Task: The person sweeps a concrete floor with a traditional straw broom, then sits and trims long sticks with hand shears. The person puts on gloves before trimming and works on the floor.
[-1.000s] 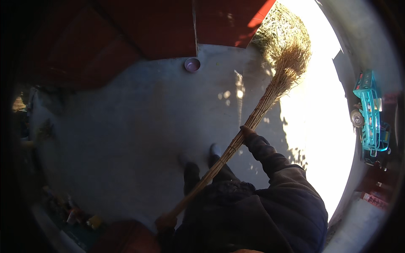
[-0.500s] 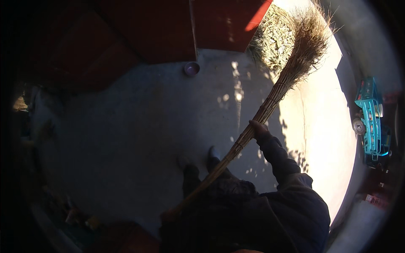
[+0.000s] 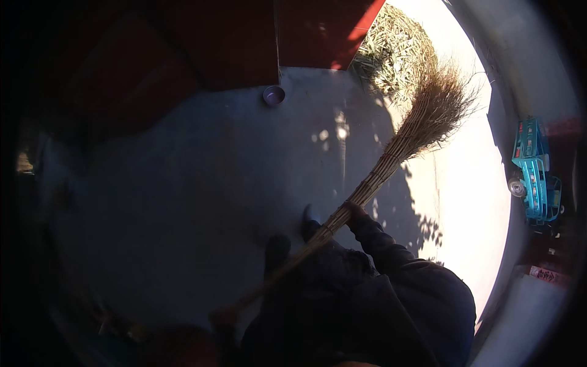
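A long broom [image 3: 373,180] of bound twigs slants across in front of me, its bushy head at the far right and its thin handle at the lower left. My right hand [image 3: 354,212] is wrapped round the middle of the bundle. In deep shade, my left hand [image 3: 225,315] grips the handle's near end. The bristles overlap the near edge of a heap of dry, pale cut leaves or stalks [image 3: 394,49]; whether they touch the heap or hover above the floor, I cannot tell.
Red panels [image 3: 232,46] stand at the far side, with a small purple bowl [image 3: 274,95] on the concrete floor [image 3: 244,159] beside them. Along the right wall sits a turquoise basket-like plastic thing [image 3: 533,174] with a round wheel-like part. Bright sunlight covers the floor's right side.
The broom has come nearer to me and a little to the left, with both hands still on it. Its head has drawn back from over the heap, uncovering more of it.
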`<state>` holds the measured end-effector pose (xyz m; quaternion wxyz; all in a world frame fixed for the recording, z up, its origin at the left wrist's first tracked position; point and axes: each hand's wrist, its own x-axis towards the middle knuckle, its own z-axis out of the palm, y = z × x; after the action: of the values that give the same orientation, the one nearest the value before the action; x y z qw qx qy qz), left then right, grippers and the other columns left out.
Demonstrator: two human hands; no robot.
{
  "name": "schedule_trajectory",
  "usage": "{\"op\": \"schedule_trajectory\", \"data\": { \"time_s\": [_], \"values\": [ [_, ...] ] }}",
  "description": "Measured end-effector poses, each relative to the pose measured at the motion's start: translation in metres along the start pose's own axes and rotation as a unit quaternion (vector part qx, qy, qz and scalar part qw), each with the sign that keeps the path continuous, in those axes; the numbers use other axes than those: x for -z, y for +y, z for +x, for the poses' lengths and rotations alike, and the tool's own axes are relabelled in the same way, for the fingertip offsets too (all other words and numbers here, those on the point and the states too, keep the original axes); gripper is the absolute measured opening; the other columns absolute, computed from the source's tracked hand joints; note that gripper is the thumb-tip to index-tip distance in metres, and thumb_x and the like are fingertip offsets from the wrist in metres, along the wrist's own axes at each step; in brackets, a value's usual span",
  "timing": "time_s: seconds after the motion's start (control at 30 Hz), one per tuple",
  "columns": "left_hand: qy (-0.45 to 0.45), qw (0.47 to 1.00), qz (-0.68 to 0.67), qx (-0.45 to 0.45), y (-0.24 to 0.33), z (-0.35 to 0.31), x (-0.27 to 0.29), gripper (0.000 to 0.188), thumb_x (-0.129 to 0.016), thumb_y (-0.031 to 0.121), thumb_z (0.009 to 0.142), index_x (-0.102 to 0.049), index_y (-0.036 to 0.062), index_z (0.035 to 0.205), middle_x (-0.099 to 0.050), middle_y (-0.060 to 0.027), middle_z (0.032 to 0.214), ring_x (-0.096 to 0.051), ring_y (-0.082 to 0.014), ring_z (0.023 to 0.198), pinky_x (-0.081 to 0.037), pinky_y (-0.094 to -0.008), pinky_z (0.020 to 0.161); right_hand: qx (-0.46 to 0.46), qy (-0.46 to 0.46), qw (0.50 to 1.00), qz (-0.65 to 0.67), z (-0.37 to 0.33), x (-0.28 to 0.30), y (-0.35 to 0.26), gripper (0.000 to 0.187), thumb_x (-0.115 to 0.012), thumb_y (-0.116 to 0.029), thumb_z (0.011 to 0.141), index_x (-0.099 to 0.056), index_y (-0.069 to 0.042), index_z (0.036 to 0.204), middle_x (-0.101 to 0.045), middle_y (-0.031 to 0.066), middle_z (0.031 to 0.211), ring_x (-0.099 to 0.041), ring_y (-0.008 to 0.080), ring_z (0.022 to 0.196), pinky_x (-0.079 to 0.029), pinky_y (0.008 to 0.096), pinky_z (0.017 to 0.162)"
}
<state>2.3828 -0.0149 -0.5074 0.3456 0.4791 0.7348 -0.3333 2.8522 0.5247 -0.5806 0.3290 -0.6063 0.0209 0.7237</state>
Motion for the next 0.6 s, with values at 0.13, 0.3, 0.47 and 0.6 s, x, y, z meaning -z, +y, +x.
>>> {"op": "schedule_trajectory", "data": {
  "time_s": [0.13,0.3,0.47,0.6],
  "values": [
    [0.191,0.968,0.158,0.035,-0.055,0.015,0.046,0.037,-0.052,0.048,0.098,-0.073,0.0177,0.103,-0.071,-0.0106,0.108,-0.067,-0.0325,0.104,-0.052,-0.0600,0.086,-0.057,-0.039,0.992,0.102,0.032,0.030,0.044,0.027,-0.070,-0.022,0.088,-0.059,-0.003,0.103,-0.066,0.0150,0.091,-0.067,0.0345,0.084,-0.059,0.0520,0.083],
    [0.141,0.978,0.085,0.126,-0.041,0.006,0.205,0.040,-0.053,0.045,0.098,-0.071,0.0106,0.108,-0.069,-0.0135,0.104,-0.067,-0.0324,0.099,-0.055,-0.0494,0.085,-0.139,-0.008,0.986,0.095,0.075,0.015,0.061,0.024,-0.069,-0.024,0.089,-0.059,-0.005,0.099,-0.066,0.0136,0.087,-0.067,0.0340,0.081,-0.059,0.0522,0.081],
    [0.353,0.930,0.087,0.055,0.015,-0.085,0.413,0.038,-0.053,0.039,0.098,-0.070,0.0090,0.083,-0.062,-0.0101,0.070,-0.062,-0.0299,0.065,-0.052,-0.0444,0.060,-0.199,-0.025,0.969,0.142,0.088,-0.070,0.026,0.026,-0.071,-0.025,0.089,-0.059,-0.004,0.100,-0.066,0.0128,0.086,-0.068,0.0315,0.077,-0.060,0.0495,0.078],
    [0.547,0.800,0.170,0.177,0.033,-0.066,0.435,0.025,-0.065,0.031,0.089,-0.056,0.0163,0.071,-0.052,-0.0074,0.060,-0.048,-0.0253,0.053,-0.050,-0.0425,0.067,-0.181,-0.049,0.960,0.208,0.102,-0.167,-0.004,0.022,-0.071,-0.027,0.092,-0.060,-0.008,0.096,-0.067,0.0102,0.086,-0.070,0.0294,0.081,-0.061,0.0504,0.075]
  ]
}}
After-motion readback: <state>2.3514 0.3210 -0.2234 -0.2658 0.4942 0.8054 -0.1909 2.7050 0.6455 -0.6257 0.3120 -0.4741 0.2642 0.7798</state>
